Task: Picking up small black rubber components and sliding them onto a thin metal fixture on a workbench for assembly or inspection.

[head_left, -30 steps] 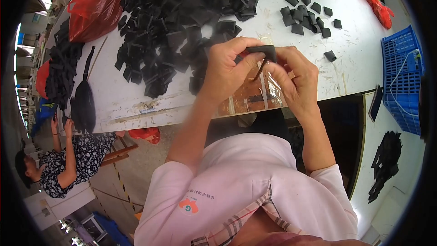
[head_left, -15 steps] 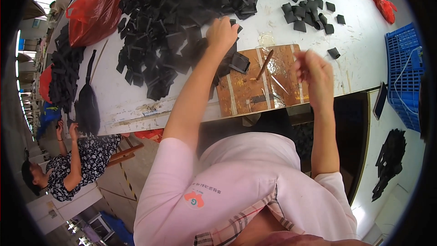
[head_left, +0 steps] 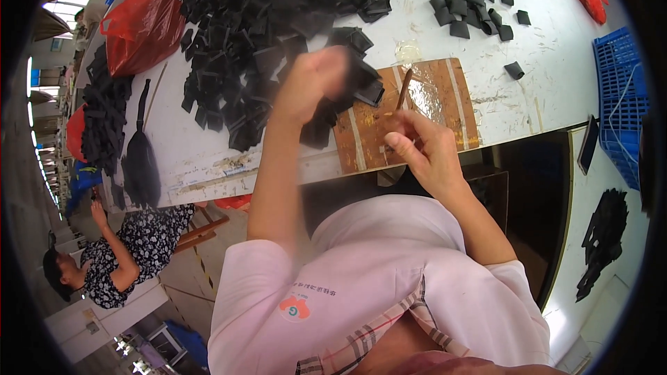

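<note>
My left hand [head_left: 311,87], smeared by motion, is over the near edge of a large heap of small black fabric pieces [head_left: 229,69]. Its fingers are too blurred to show whether a piece is in them. Over a brown taped board [head_left: 361,128], my right hand [head_left: 431,153] has its thumb and fingers bent together at the lower end of a thin brown stick [head_left: 404,89]. The stick slants up from the fingers. Some black pieces [head_left: 361,83] overlap the board's far left corner, beside my left hand.
Folded black pieces [head_left: 476,7] lie scattered at the far right of the white table [head_left: 556,97]. A red plastic bag [head_left: 146,35] stands at the left, near a black brush-like bundle [head_left: 141,163]. A blue crate [head_left: 620,97] is at the right. Another person [head_left: 118,257] sits at lower left.
My right hand has come left and down onto the stick, which has turned more upright. My left hand has pulled back slightly left and nearer. The view has shifted a little.
</note>
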Demonstrator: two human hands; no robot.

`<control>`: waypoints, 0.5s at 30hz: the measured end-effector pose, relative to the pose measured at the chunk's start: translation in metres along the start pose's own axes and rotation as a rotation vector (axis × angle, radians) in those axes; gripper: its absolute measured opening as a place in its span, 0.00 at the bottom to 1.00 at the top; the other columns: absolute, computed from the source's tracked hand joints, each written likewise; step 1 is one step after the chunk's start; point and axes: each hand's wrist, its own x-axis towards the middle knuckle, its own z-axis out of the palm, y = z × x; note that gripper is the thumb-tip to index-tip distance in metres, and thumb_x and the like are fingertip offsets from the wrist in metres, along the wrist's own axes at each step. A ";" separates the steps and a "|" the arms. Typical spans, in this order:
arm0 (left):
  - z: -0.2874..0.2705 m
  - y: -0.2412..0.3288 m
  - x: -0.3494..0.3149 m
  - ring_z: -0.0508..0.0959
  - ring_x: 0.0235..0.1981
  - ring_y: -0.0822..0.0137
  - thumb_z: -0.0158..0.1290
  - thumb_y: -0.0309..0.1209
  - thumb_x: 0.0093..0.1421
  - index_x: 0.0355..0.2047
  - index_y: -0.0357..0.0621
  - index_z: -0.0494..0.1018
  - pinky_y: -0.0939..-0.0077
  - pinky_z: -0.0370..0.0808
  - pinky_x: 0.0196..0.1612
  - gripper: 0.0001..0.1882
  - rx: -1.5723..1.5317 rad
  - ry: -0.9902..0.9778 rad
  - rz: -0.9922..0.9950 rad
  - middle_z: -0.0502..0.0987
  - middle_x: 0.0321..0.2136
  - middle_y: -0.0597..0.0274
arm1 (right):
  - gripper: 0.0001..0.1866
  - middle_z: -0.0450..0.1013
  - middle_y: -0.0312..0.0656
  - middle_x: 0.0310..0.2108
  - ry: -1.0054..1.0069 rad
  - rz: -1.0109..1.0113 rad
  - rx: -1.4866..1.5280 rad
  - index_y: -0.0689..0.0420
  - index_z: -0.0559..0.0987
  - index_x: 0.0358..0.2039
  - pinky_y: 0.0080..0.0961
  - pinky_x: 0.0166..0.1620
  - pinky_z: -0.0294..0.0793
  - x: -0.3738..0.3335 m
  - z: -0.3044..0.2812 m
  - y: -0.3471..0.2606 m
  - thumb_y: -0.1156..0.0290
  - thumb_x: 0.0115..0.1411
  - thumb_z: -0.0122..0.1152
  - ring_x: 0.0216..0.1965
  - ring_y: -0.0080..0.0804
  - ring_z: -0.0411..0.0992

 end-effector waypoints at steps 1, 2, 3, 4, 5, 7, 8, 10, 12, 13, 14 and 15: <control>0.003 0.003 -0.015 0.67 0.18 0.81 0.49 0.28 0.53 0.33 0.36 0.72 0.90 0.64 0.22 0.09 -0.134 -0.134 -0.029 0.71 0.20 0.69 | 0.14 0.67 0.41 0.18 0.086 -0.054 -0.017 0.64 0.74 0.30 0.20 0.23 0.65 0.002 0.006 -0.005 0.66 0.47 0.62 0.16 0.29 0.65; 0.005 0.007 -0.031 0.67 0.18 0.81 0.48 0.26 0.55 0.33 0.37 0.72 0.90 0.64 0.20 0.07 -0.270 -0.257 -0.052 0.71 0.22 0.69 | 0.14 0.67 0.41 0.18 0.073 -0.052 -0.014 0.64 0.74 0.30 0.20 0.23 0.65 0.003 0.008 -0.010 0.66 0.47 0.62 0.16 0.29 0.65; 0.008 0.007 -0.042 0.67 0.18 0.81 0.48 0.26 0.55 0.33 0.37 0.72 0.90 0.64 0.20 0.07 -0.277 -0.249 -0.058 0.71 0.22 0.69 | 0.13 0.67 0.41 0.18 0.061 -0.039 0.011 0.63 0.74 0.29 0.21 0.21 0.64 0.006 0.011 -0.012 0.68 0.46 0.62 0.16 0.28 0.65; 0.014 0.007 -0.050 0.67 0.18 0.81 0.48 0.26 0.55 0.34 0.37 0.71 0.90 0.64 0.20 0.07 -0.330 -0.223 -0.078 0.72 0.22 0.68 | 0.12 0.66 0.41 0.17 0.053 -0.024 0.034 0.62 0.74 0.29 0.21 0.20 0.64 0.007 0.012 -0.012 0.69 0.45 0.63 0.16 0.28 0.65; 0.020 0.008 -0.058 0.68 0.18 0.81 0.48 0.25 0.55 0.35 0.37 0.71 0.90 0.65 0.21 0.08 -0.378 -0.194 -0.092 0.72 0.23 0.68 | 0.09 0.64 0.41 0.16 0.065 -0.049 -0.010 0.61 0.74 0.26 0.22 0.18 0.62 0.006 0.013 -0.008 0.73 0.44 0.63 0.15 0.28 0.64; 0.042 0.005 -0.067 0.68 0.18 0.80 0.48 0.25 0.55 0.35 0.36 0.71 0.90 0.65 0.21 0.08 -0.415 0.049 0.002 0.72 0.23 0.67 | 0.08 0.63 0.40 0.16 0.109 -0.144 -0.127 0.61 0.73 0.25 0.23 0.18 0.62 0.006 0.015 -0.008 0.74 0.44 0.62 0.14 0.29 0.63; 0.049 0.004 -0.071 0.69 0.18 0.80 0.48 0.25 0.54 0.36 0.36 0.71 0.90 0.65 0.20 0.09 -0.440 0.281 0.097 0.72 0.23 0.66 | 0.07 0.63 0.39 0.16 0.165 -0.239 -0.243 0.60 0.73 0.24 0.24 0.18 0.62 0.007 0.015 -0.009 0.75 0.43 0.62 0.14 0.30 0.63; 0.051 0.005 -0.078 0.69 0.18 0.79 0.50 0.26 0.54 0.33 0.36 0.71 0.89 0.64 0.19 0.08 -0.531 0.325 0.080 0.72 0.22 0.66 | 0.07 0.62 0.39 0.16 0.204 -0.334 -0.353 0.59 0.73 0.23 0.24 0.17 0.62 0.007 0.015 -0.010 0.76 0.42 0.62 0.15 0.31 0.63; 0.050 0.009 -0.084 0.69 0.17 0.79 0.51 0.27 0.52 0.28 0.37 0.71 0.90 0.63 0.18 0.05 -0.517 0.247 0.034 0.72 0.20 0.66 | 0.08 0.61 0.38 0.16 0.242 -0.424 -0.460 0.58 0.72 0.22 0.24 0.17 0.62 0.004 0.015 -0.010 0.77 0.41 0.62 0.16 0.31 0.63; 0.050 0.010 -0.084 0.69 0.17 0.79 0.51 0.27 0.52 0.28 0.37 0.71 0.90 0.63 0.18 0.05 -0.520 0.249 0.033 0.72 0.20 0.66 | 0.08 0.61 0.37 0.17 0.261 -0.480 -0.518 0.58 0.72 0.22 0.24 0.17 0.62 0.003 0.015 -0.009 0.77 0.39 0.62 0.17 0.31 0.63; 0.050 0.011 -0.083 0.69 0.16 0.79 0.51 0.27 0.52 0.26 0.38 0.70 0.90 0.63 0.18 0.04 -0.497 0.183 -0.009 0.72 0.19 0.66 | 0.09 0.61 0.37 0.18 0.281 -0.535 -0.576 0.57 0.71 0.22 0.24 0.17 0.61 0.003 0.016 -0.008 0.77 0.37 0.61 0.18 0.30 0.63; 0.049 0.011 -0.082 0.68 0.16 0.79 0.51 0.26 0.51 0.24 0.38 0.70 0.90 0.63 0.18 0.04 -0.472 0.117 -0.052 0.71 0.18 0.67 | 0.09 0.61 0.37 0.18 0.279 -0.533 -0.577 0.57 0.71 0.22 0.24 0.17 0.61 0.002 0.016 -0.008 0.77 0.37 0.61 0.18 0.30 0.63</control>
